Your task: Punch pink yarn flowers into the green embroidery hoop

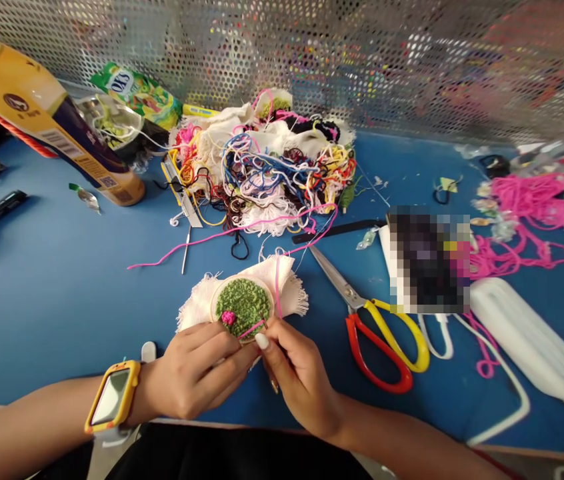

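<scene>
An embroidery hoop (pixel 215 293) frames cream cloth (pixel 195 300) covered inside with looped green yarn (pixel 245 297). A small magenta knot of yarn (pixel 229 318) stands out on the green. My left hand (pixel 202 370) is closed on the hoop's near left edge, its fingertips partly hidden. At the hoop's near right edge, my right hand (pixel 297 373) is closed in a pinch, with pink yarn (pixel 252 329) running to its fingertips. Whether a needle is in the pinch I cannot tell. More pink yarn trails from there up over the cloth and leftward across the table.
A tangled yarn heap (pixel 272 173) lies beyond the hoop, a box cutter (pixel 182 193) at its left. Scissors (pixel 362 313) rest at right, near a phone-like object (pixel 427 260), a white power bank (pixel 527 340) and cable. A bottle (pixel 62 127) stands at left.
</scene>
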`<control>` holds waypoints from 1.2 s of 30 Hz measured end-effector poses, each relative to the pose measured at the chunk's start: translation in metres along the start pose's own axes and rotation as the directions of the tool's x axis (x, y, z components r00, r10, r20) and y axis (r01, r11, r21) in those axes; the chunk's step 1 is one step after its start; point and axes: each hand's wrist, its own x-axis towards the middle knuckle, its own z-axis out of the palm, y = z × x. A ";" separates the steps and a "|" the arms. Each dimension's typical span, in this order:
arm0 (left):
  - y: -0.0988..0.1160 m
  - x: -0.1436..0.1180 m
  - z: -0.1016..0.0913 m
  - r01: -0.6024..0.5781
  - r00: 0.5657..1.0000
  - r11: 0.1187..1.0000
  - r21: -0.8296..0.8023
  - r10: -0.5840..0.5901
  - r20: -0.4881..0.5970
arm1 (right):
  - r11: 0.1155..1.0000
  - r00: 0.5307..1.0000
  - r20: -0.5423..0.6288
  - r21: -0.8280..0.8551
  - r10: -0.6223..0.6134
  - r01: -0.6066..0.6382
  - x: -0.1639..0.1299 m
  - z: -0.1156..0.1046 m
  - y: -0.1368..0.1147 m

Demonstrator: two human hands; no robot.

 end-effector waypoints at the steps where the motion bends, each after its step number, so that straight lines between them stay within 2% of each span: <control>1: 0.000 0.000 0.001 0.000 1.000 1.000 -0.001 0.000 0.000 | 1.000 1.000 0.001 0.004 0.007 -0.007 0.000 0.000 0.000; 5: 0.001 -0.002 0.004 0.003 1.000 1.000 -0.013 -0.003 0.009 | 0.997 0.998 0.026 0.048 0.062 -0.064 0.001 0.001 0.002; 9: 0.001 -0.004 0.004 0.013 1.000 0.996 -0.092 -0.015 -0.022 | 0.971 0.983 0.158 0.205 0.095 -0.126 0.000 -0.004 0.001; 12: 0.000 -0.003 0.000 0.110 0.993 0.976 -0.188 -0.118 -0.030 | 0.948 0.960 0.268 0.279 0.078 -0.155 -0.002 -0.010 -0.001; 14: -0.001 0.000 -0.004 0.205 0.976 0.946 -0.249 -0.218 -0.022 | 0.930 0.948 0.299 0.308 0.107 -0.202 -0.004 -0.012 -0.002; 19: -0.002 0.005 -0.007 0.366 0.916 0.831 -0.419 -0.401 0.005 | 0.816 0.927 0.296 0.460 0.231 -0.350 -0.004 -0.006 -0.004; 22: -0.002 0.004 -0.006 0.409 0.888 0.775 -0.481 -0.460 0.013 | 0.768 0.911 0.295 0.497 0.288 -0.404 -0.001 -0.004 -0.008; 32: -0.008 0.006 -0.014 0.396 0.901 0.809 -0.434 -0.434 0.014 | 0.731 0.895 0.249 0.516 0.370 -0.446 -0.001 -0.004 -0.010; 34: -0.007 0.008 -0.014 0.373 0.907 0.780 -0.502 -0.420 0.021 | 0.734 0.892 0.247 0.507 0.378 -0.452 -0.001 -0.004 -0.011; 36: -0.004 0.009 -0.012 0.380 0.901 0.703 -0.601 -0.429 0.068 | 0.744 0.894 0.247 0.495 0.375 -0.449 -0.001 -0.004 -0.012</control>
